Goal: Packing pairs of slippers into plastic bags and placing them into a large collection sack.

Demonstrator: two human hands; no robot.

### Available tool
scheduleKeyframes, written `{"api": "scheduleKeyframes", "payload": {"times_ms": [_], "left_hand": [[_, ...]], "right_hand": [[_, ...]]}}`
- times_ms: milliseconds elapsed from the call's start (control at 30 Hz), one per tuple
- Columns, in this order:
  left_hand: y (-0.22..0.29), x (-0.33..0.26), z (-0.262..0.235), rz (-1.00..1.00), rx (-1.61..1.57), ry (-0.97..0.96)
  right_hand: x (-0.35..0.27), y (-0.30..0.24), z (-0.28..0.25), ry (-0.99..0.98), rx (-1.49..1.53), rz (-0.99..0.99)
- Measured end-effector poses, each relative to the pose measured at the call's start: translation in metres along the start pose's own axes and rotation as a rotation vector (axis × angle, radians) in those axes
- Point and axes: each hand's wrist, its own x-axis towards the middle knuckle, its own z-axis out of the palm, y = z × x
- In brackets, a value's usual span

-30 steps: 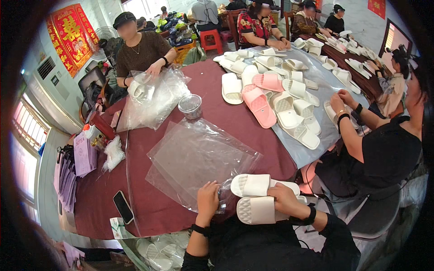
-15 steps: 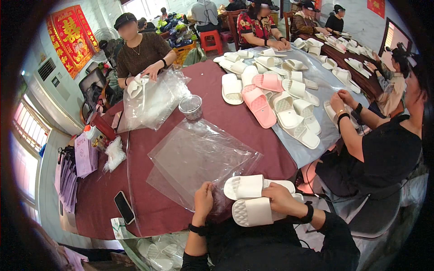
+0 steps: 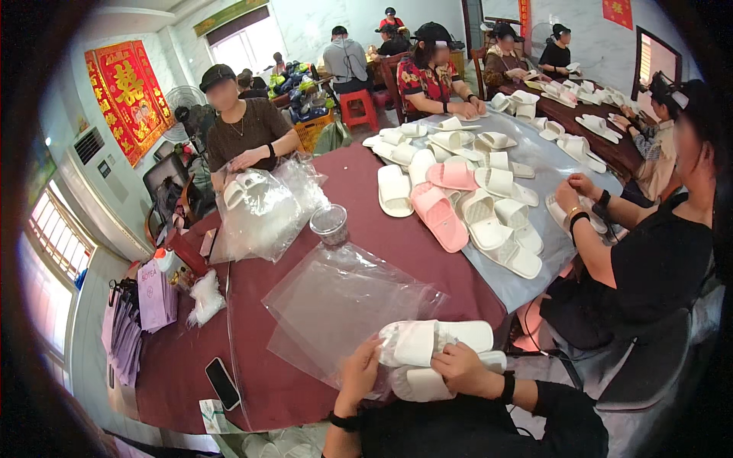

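My right hand (image 3: 463,369) is closed on a pair of white slippers (image 3: 469,334), held side by side over the near edge of the table. The left ends of the slippers lie under clear film. At that end my left hand (image 3: 359,374) pinches the edge of a clear plastic bag (image 3: 388,347); its fingertips are partly hidden. Beyond my hands, more flat clear bags (image 3: 328,305) lie on the dark red tablecloth (image 3: 267,389). A round clear tub (image 3: 330,224) stands at their far corner.
White and pink slippers (image 3: 439,217) are heaped at the right on grey sheeting (image 3: 500,275). A phone (image 3: 222,383), purple paper bags (image 3: 156,294) and a white bundle (image 3: 206,298) lie left. Across the table a co-worker (image 3: 248,130) handles a bagged slipper; another person (image 3: 641,237) sits close on my right.
The ends of the slippers held by my right hand have gone under the clear film of the bag. My left hand has moved slightly right and down. The co-worker's slipper now shows inside plastic.
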Motion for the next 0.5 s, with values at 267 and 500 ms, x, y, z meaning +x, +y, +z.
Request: {"api": "scheduleKeyframes", "payload": {"times_ms": [267,500], "left_hand": [[0.041,-0.013,0.021,0.320,0.659,-0.057],[0.035,-0.016,0.039,0.460,0.878,0.102]], "right_hand": [[0.004,-0.013,0.028,0.132,0.045,0.205],[-0.004,-0.019,0.050,0.253,0.034,0.318]]}}
